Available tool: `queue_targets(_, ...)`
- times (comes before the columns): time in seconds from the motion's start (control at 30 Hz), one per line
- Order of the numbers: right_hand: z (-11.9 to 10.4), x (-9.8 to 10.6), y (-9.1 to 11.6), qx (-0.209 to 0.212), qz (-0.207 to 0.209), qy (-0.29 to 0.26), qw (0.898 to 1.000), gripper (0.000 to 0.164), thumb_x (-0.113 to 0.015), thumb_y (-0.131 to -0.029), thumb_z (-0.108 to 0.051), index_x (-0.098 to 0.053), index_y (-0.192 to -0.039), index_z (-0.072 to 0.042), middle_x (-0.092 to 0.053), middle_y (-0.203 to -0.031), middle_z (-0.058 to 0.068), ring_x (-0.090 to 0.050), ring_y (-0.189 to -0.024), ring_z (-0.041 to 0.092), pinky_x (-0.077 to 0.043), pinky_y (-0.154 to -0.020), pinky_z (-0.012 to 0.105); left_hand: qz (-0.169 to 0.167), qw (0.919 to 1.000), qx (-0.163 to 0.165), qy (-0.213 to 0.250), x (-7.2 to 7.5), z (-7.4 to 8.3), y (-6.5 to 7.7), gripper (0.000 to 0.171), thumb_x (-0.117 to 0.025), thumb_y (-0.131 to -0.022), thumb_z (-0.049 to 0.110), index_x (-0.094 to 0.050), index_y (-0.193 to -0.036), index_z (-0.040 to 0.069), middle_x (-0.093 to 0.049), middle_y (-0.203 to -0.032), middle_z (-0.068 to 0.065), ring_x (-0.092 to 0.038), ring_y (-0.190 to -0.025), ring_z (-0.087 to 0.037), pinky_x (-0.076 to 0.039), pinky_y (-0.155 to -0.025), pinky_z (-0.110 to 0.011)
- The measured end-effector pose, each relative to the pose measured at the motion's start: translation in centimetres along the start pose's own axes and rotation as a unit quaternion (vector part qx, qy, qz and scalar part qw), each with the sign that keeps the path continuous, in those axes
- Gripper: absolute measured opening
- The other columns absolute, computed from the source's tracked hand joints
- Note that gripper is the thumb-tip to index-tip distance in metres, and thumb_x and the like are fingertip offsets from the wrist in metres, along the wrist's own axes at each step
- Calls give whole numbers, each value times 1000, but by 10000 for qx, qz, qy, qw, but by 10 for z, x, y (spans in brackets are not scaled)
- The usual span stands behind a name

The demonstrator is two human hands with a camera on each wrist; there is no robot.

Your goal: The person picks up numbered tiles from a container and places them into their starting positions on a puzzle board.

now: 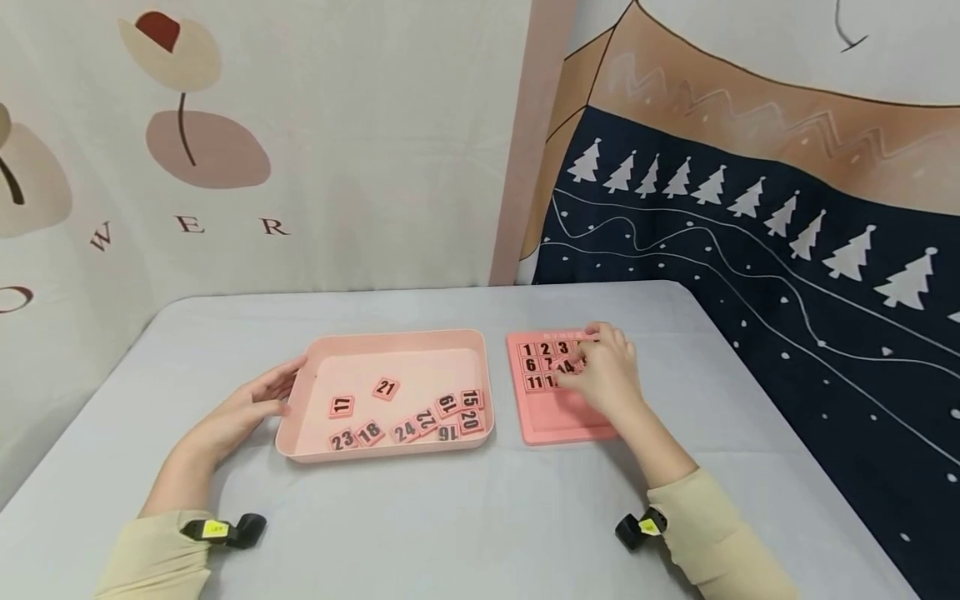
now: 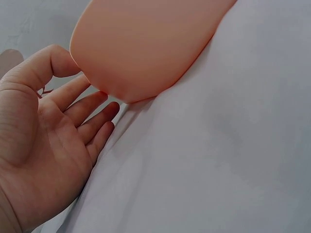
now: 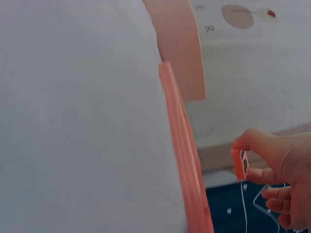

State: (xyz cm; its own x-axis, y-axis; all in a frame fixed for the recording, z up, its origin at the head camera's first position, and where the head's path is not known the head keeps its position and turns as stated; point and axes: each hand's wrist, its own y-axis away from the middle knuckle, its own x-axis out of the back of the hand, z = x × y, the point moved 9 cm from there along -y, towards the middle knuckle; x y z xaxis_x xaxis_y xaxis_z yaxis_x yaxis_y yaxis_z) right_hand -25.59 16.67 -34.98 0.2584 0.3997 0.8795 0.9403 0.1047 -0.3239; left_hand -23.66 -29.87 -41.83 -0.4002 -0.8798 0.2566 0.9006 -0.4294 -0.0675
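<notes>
My right hand (image 1: 611,375) pinches a pink number tile (image 1: 566,367) marked 14 between thumb and forefinger, over the pink number board (image 1: 555,418). The right wrist view shows this tile (image 3: 239,164) held on edge above the board's side. Rows of tiles start with 1, 6 and 11 on the board; the hand hides the right part of them. At the pink tray (image 1: 420,340), my left hand (image 1: 238,421) rests against the left end, thumb and fingertips at its wall, fingers loosely extended.
Inside the tray lie loose number tiles, among them tile 21 (image 1: 386,388), tile 17 (image 1: 341,406) and tile 23 (image 1: 342,439). Several more crowd the tray's right front corner. Tray and board stand side by side on a table (image 1: 435,525) with a pale cloth; printed curtains hang behind.
</notes>
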Motion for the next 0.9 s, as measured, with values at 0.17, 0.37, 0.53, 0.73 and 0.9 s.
queue_targets(0.17, 27, -3, 6, -576, -111, 138, 9982, 35, -85, -67, -36, -67, -73, -6, -50, -123, 20, -39, -114, 36, -30, -93, 50, -18, 10000, -15, 13, -1, -1, 3, 69, -54, -88, -5, -22, -150, -2, -17, -156, -19, -37, -122, 8, -33, -94, -10)
queue_targets(0.37, 45, -9, 11, -1036, -261, 231, 9940, 32, -82, -68, -32, -65, -72, -6, -51, -116, 20, -40, -107, 36, -30, -94, 50, -34, 10000, 14, -5, -2, -3, 5, 69, -54, -89, -5, -22, -150, -2, -17, -155, -21, -36, -123, 7, -32, -94, -10)
queue_targets(0.53, 52, -11, 12, -1219, -260, 340, 9916, 34, -82, -68, -34, -62, -68, -6, -51, -115, 23, -41, -104, 38, -32, -92, 52, -4, 10000, 70, -67, 0, -4, 3, 69, -53, -88, -4, -22, -150, 0, -17, -156, -18, -36, -123, 8, -31, -94, -9)
queue_targets(0.73, 59, -10, 12, -1375, -243, 380, 9895, 37, -83, -70, -38, -63, -66, -7, -51, -116, 25, -41, -105, 40, -33, -91, 53, -19, 9999, 29, -97, 3, -4, -1, 69, -54, -89, -4, -22, -150, 0, -18, -156, -16, -36, -123, 7, -32, -95, -10)
queue_targets(0.9, 61, -11, 13, -1447, -293, 221, 9888, 36, -82, -71, -38, -68, -68, -5, -51, -116, 26, -41, -104, 41, -33, -90, 53, -84, 9999, -49, -29, 3, -4, -2, 68, -53, -90, -5, -22, -151, 0, -19, -156, -15, -36, -124, 7, -33, -95, -11)
